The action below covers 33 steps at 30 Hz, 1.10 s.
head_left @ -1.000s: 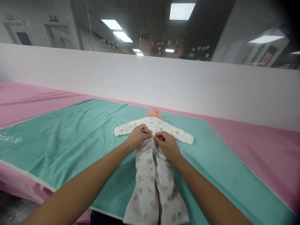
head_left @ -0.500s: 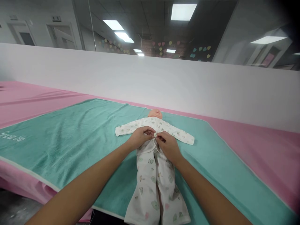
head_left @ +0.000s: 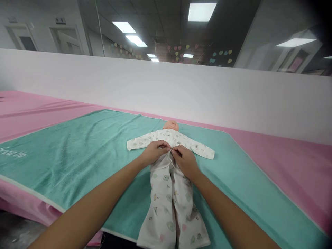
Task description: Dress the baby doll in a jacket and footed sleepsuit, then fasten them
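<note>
Centrally, baby doll [head_left: 171,125] lying on teal towel [head_left: 85,148], left hand [head_left: 153,152] and right hand [head_left: 184,160] both pinched closed on printed romper [head_left: 169,193] front at chest, fingertips meeting, pink sheet [head_left: 285,155] beneath.

Left hand [head_left: 155,152] and right hand [head_left: 185,161] pinching white printed romper [head_left: 169,193] on doll [head_left: 171,125], teal towel [head_left: 77,152] beneath

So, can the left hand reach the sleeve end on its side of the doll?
Probably yes. The left hand pinches the front of the printed top, and that sleeve end lies flat on the green towel just beside it, nothing between them. It would need to release the front first.
</note>
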Each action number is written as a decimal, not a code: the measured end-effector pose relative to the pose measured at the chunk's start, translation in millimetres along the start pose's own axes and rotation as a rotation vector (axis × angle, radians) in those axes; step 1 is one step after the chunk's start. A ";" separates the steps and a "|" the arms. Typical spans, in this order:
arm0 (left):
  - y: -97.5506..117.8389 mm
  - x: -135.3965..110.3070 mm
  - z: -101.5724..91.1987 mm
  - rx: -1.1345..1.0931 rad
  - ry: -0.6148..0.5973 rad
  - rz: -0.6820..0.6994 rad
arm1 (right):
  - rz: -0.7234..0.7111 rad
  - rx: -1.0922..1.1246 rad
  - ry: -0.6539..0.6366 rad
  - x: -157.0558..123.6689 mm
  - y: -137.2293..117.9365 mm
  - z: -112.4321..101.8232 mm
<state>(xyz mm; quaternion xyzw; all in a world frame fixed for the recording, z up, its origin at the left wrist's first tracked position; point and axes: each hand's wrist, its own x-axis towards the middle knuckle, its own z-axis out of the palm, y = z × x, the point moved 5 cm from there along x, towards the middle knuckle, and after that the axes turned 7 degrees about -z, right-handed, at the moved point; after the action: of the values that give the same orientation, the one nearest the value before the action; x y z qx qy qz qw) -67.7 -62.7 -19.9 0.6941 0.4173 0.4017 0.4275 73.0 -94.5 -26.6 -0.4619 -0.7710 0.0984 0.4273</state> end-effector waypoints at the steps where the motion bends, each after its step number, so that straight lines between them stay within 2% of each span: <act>1: 0.4 -0.4 -0.2 -0.003 -0.005 -0.004 | 0.000 0.007 0.006 0.3 0.3 -0.1; 5: -0.3 -1.4 -0.2 -0.083 -0.003 -0.011 | 0.026 0.091 0.046 1.1 4.5 -2.3; 9: -2.8 -1.8 -1.0 -0.126 0.048 0.022 | 0.130 0.266 0.093 1.2 15.4 -5.3; 12: -2.0 -1.9 -3.0 -0.015 0.091 0.064 | 0.158 0.297 0.134 2.4 21.7 -8.5; 15: 5.0 -3.2 -2.9 0.146 0.086 0.175 | 0.110 0.218 0.168 2.5 21.6 -13.4; 17: 9.6 -6.8 -1.9 0.222 0.088 0.240 | 0.043 0.132 0.129 -0.7 16.1 -15.3; 19: 12.5 -14.5 1.7 0.274 0.071 0.287 | -0.042 0.038 0.020 -8.2 7.0 -14.6; 23: 7.8 -39.5 15.4 0.351 0.070 0.274 | -0.170 -0.088 -0.168 -30.8 -9.7 -12.6; 26: -0.8 -55.5 25.8 0.424 0.160 0.179 | -0.193 -0.118 -0.196 -40.3 -15.0 -10.8; 29: -3.0 -63.1 35.0 0.500 0.233 0.109 | -0.201 -0.144 -0.170 -40.2 -17.9 -12.4; 33: 1.8 -69.0 39.0 0.526 0.275 0.076 | -0.139 0.057 -0.199 -40.4 -17.2 -22.8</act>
<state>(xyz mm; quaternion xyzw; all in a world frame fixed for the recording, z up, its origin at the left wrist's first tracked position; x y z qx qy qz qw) -54.3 -136.9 -44.2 0.7352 0.5349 0.3855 0.1571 87.8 -141.7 -26.2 -0.3830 -0.8365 0.1360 0.3675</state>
